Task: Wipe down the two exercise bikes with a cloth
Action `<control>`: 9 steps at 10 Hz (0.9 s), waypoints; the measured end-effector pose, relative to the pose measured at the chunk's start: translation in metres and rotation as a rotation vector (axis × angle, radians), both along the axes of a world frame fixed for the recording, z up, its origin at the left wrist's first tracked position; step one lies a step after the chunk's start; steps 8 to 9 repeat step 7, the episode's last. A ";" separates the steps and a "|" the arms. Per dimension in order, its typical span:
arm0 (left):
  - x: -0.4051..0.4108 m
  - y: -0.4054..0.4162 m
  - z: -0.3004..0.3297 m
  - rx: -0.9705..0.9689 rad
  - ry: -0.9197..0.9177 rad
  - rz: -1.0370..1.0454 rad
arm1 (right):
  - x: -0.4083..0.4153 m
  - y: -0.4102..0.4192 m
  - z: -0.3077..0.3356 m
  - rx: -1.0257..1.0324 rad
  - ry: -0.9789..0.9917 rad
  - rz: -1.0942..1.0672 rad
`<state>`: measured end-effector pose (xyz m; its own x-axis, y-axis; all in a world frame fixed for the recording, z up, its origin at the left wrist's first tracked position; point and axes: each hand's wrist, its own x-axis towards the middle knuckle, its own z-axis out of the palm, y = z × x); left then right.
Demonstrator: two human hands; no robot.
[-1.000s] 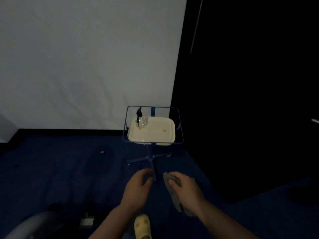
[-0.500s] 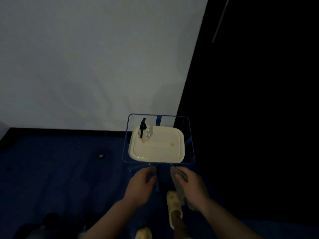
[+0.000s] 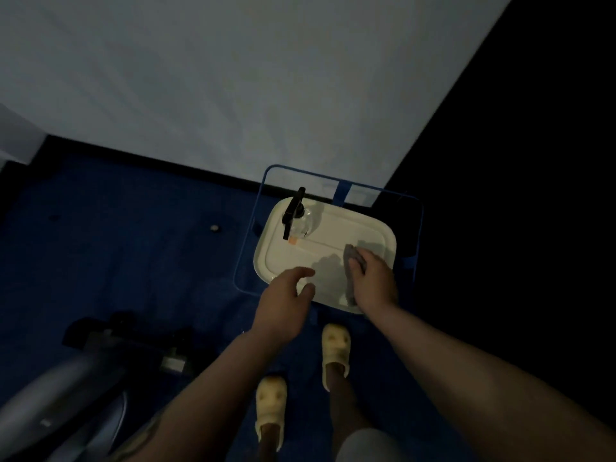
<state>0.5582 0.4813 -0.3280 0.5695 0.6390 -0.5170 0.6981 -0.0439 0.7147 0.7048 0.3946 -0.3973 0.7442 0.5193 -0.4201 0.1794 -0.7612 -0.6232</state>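
Here, a dim room: dark blue carpet floor (image 3: 126, 235), pale wall (image 3: 233, 78), black area to the right.

Stand: blue wire-frame cart (image 3: 248, 248) against the wall, carrying a cream tray (image 3: 373, 228).

On the tray, far left corner: clear spray bottle (image 3: 301, 221) with black trigger head, upright; a small orange mark just beside its base.

Right hand (image 3: 373, 278): over the tray's near right part, fingers curled closed around a grey cloth (image 3: 349, 261); the cloth bunches up past the fingertips and hangs down under the palm, at or just above the tray surface — contact cannot be told.

Left hand (image 3: 283, 308): at the tray's near edge, fingers loosely spread, holding nothing.

Lower left: part of an exercise bike (image 3: 60, 385), grey frame tube and dark base, blurred, well apart from the cloth.

Floor below the hands: two feet in pale yellow slippers (image 3: 336, 348), toes toward the cart. Small pale object (image 3: 215, 228) on the carpet, left of the cart.
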 end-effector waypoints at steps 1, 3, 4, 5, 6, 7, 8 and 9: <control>0.005 0.003 -0.013 -0.014 0.012 0.043 | 0.009 0.018 -0.025 -0.035 0.010 0.039; -0.003 0.000 -0.030 -0.039 0.016 0.084 | 0.006 0.030 -0.059 -0.188 0.010 0.265; -0.008 -0.003 -0.028 -0.033 0.010 0.080 | 0.001 0.028 -0.056 -0.325 -0.074 0.348; -0.014 -0.005 -0.018 -0.030 -0.011 0.068 | -0.004 0.022 -0.037 -0.313 -0.099 0.331; -0.023 -0.004 -0.001 -0.007 -0.040 0.042 | -0.011 0.008 -0.007 -0.263 -0.072 0.295; -0.038 -0.002 0.019 0.025 -0.080 0.049 | -0.029 -0.013 0.019 -0.238 -0.083 0.251; -0.038 -0.002 0.019 0.025 -0.080 0.049 | -0.029 -0.013 0.019 -0.238 -0.083 0.251; -0.038 -0.002 0.019 0.025 -0.080 0.049 | -0.029 -0.013 0.019 -0.238 -0.083 0.251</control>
